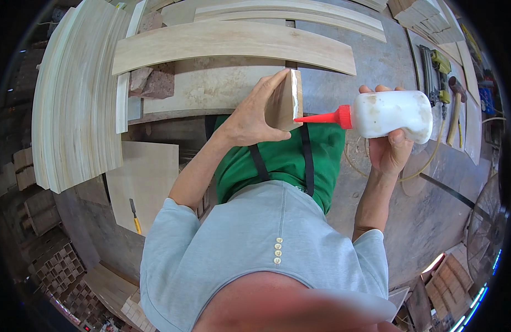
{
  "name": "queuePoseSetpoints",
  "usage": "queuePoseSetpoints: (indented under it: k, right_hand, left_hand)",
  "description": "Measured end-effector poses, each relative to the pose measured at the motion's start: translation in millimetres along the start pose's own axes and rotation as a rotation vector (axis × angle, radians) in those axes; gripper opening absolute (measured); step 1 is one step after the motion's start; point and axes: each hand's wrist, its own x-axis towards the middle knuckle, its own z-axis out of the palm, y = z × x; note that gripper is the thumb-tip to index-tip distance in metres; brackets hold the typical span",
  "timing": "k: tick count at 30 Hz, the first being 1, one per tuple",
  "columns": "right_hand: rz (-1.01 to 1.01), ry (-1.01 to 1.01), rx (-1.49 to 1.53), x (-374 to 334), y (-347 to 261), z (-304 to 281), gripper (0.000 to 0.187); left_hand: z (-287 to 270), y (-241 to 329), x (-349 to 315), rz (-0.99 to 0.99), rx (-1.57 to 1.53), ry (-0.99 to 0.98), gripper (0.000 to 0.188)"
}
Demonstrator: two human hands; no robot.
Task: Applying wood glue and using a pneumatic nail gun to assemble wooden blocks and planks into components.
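Note:
My left hand [249, 113] is closed round a small wooden block [277, 109], holding it above my lap with one narrow edge turned to the right. Along that edge runs a white line of glue [295, 91]. In my right hand [391, 149] is a white glue bottle [393, 115], tipped on its side. Its long red nozzle [322, 118] points left, and the tip meets the lower end of the block's edge. My right fingers wrap the bottle from behind, with the thumb on its near side.
A curved wooden board [233, 44] lies across the bench ahead, near a reddish stone [156, 83]. Tall stacked boards [81, 94] stand at left. A hammer [456, 105] and a nail gun [430, 77] lie at right. A yellow-handled chisel [135, 217] rests on a panel.

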Motion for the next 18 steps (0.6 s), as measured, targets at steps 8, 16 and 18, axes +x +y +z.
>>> queuePoseSetpoints:
  k: [8, 16, 18]
  right_hand:
    - [-0.006, -0.024, 0.012, 1, 1, -3, 0.077]
    - [-0.044, -0.014, -0.019, 12, 2, -4, 0.076]
    - [-0.05, -0.018, -0.04, 15, 2, -5, 0.076]
  left_hand:
    - [2, -5, -5, -0.05, -0.154, -0.041, 0.113]
    - [3, -6, -8, -0.054, -0.298, -0.112, 0.114]
    - [3, -5, -8, -0.064, -0.304, -0.122, 0.114]
